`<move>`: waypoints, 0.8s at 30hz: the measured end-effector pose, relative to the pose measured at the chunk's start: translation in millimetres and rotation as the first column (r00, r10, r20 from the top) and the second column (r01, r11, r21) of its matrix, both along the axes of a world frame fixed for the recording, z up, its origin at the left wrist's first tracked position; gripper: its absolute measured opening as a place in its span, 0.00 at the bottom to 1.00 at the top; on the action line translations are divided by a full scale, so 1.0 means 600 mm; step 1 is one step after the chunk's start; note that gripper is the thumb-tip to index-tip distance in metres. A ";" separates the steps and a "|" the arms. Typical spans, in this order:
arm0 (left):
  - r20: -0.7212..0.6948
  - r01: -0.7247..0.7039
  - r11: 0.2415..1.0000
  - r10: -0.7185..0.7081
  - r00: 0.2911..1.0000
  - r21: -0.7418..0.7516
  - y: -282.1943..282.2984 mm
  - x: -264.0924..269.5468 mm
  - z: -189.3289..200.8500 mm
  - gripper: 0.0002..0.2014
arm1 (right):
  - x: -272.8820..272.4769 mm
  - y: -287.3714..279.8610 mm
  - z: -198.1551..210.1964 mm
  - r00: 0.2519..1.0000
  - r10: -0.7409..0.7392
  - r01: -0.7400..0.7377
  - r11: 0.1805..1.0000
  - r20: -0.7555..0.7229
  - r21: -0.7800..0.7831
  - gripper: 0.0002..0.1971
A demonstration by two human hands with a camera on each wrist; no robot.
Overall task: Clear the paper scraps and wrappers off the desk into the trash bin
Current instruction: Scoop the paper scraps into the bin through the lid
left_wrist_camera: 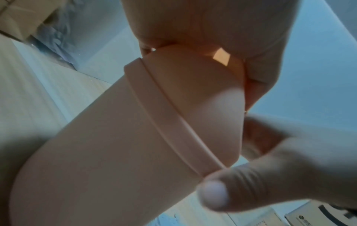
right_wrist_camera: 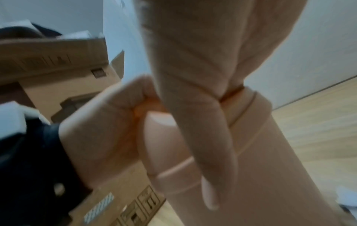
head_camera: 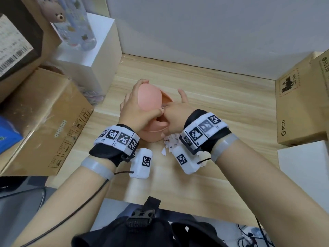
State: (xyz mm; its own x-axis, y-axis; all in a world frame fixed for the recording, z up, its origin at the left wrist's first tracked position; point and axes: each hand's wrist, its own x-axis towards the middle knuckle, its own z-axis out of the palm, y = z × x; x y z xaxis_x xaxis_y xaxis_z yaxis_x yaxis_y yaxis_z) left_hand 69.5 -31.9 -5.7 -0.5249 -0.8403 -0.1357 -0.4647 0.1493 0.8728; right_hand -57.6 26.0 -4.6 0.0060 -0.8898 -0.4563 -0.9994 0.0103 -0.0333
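Between both wrists, left hand (head_camera: 137, 111) grips pink desktop bin (head_camera: 153, 107) w/ lid tipped, right hand (head_camera: 175, 114) pinches scrap at opening; paper scraps (head_camera: 171, 142) under right wrist remain.

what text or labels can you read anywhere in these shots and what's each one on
"PICO": on the front of the cardboard box at the right of the desk.
"BESS...": cut-off green print on the box stacked behind it.
Barcode label on the dark box at upper left: print too small to read.
Handling symbols on the big cardboard box at left: pictograms, no legible words.
Square coded markers on the wrist bands: no words.
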 end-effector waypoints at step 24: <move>-0.099 -0.098 0.990 0.108 0.989 0.097 -0.025 0.002 -0.010 0.36 | -0.031 0.102 -0.181 0.760 -0.588 0.589 0.803 0.278 0.091 0.50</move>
